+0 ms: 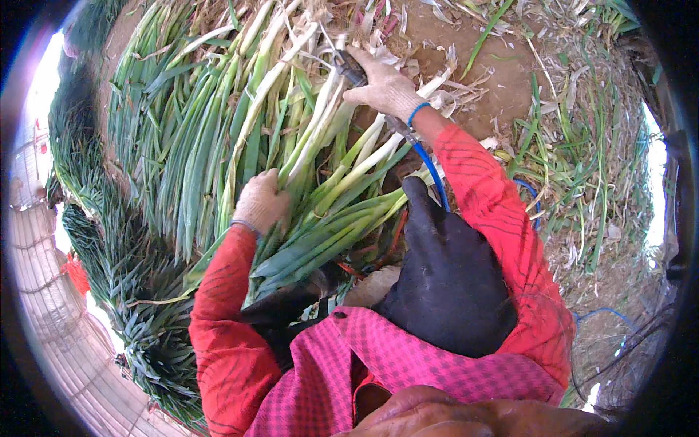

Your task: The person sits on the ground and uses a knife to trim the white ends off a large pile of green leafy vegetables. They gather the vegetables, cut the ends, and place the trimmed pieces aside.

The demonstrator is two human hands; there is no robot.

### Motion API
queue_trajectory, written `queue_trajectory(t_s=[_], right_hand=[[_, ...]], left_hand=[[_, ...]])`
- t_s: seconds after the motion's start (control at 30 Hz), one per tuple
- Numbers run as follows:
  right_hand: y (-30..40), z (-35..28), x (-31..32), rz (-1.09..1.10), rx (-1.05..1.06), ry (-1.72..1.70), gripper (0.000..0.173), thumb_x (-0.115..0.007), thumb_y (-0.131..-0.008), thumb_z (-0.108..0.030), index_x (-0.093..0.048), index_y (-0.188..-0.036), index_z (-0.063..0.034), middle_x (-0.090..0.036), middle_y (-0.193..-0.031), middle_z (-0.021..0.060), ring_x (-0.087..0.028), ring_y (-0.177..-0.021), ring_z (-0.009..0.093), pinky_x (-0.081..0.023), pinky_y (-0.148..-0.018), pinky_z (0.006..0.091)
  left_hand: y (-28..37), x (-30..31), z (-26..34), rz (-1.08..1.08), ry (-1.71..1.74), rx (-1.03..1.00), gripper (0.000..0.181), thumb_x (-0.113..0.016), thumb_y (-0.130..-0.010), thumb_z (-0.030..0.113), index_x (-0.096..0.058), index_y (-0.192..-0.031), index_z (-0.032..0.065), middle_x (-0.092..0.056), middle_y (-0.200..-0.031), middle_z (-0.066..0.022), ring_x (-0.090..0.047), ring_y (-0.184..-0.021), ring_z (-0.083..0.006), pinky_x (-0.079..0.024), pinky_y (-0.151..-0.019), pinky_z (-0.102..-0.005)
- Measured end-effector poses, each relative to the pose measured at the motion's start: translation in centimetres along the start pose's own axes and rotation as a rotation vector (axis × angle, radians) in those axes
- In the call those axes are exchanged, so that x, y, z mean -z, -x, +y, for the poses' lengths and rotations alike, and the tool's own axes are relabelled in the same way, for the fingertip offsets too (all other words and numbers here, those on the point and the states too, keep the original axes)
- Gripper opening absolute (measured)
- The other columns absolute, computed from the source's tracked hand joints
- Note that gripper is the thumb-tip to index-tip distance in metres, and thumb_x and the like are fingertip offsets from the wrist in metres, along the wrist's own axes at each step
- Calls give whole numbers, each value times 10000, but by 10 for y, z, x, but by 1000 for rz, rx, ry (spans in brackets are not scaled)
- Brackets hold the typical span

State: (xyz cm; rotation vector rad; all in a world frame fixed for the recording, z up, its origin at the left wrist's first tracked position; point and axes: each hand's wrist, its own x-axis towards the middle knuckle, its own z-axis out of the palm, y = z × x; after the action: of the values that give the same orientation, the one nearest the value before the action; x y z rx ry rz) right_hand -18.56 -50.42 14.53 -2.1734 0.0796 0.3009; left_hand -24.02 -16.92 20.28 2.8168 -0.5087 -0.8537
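My left hand (262, 201), in a pale knit glove, grips green-and-white spring onion stalks (314, 145) partway along their leaves. At the upper middle, my right hand (385, 82), gloved alike, is closed around an air blow gun (349, 68) with a thin nozzle. A blue hose (431, 169) runs from the gun's lower end down past my right forearm. The nozzle lies by the white ends of the stalks. More spring onions (202, 125) are spread on the soil to the left, and several stalks (349, 226) lie in front of my dark-clothed knee.
Bundled spring onions (142, 322) form a dark green row along the left. Loose peelings and leaves (579, 153) cover the soil at right. More blue hose (606, 311) trails at lower right. My bent knee (448, 284) rises between my arms. Red twine (76, 273) lies at far left.
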Motion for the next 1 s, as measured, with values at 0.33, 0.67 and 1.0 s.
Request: queue_trajectory(t_s=[0.33,0.67,1.0], right_hand=[[80,-24,0,-779,212,29,978,-756,-696,-378,-372,-1556,-114,-616,-1328,245,-613,-1222,343,-460,-1071,399],[73,54,6,-210,-14,-60,927,-762,-733,-334,-359,-1546,-147,-640,-1205,260,-650,-1098,375,-500,-970,421],[90,-14,-35,-606,178,-52,883,-714,-701,-277,-404,-1509,-98,-633,-1292,235,-633,-1172,379,-491,-1033,411]], left_hand=[[10,-51,97,-401,-7,-240,301,-673,-823,233,-630,-1016,7,-673,-1003,-240,-660,-1001,-425,-527,-899,-505],[-33,-55,-3,140,-21,294,615,-770,-785,421,-623,-1196,-12,-679,-1101,-220,-652,-1035,-406,-508,-914,-488],[-73,-25,2,56,480,303,572,-773,-761,342,-650,-1160,-49,-719,-1037,-243,-700,-983,-352,-526,-900,-426]])
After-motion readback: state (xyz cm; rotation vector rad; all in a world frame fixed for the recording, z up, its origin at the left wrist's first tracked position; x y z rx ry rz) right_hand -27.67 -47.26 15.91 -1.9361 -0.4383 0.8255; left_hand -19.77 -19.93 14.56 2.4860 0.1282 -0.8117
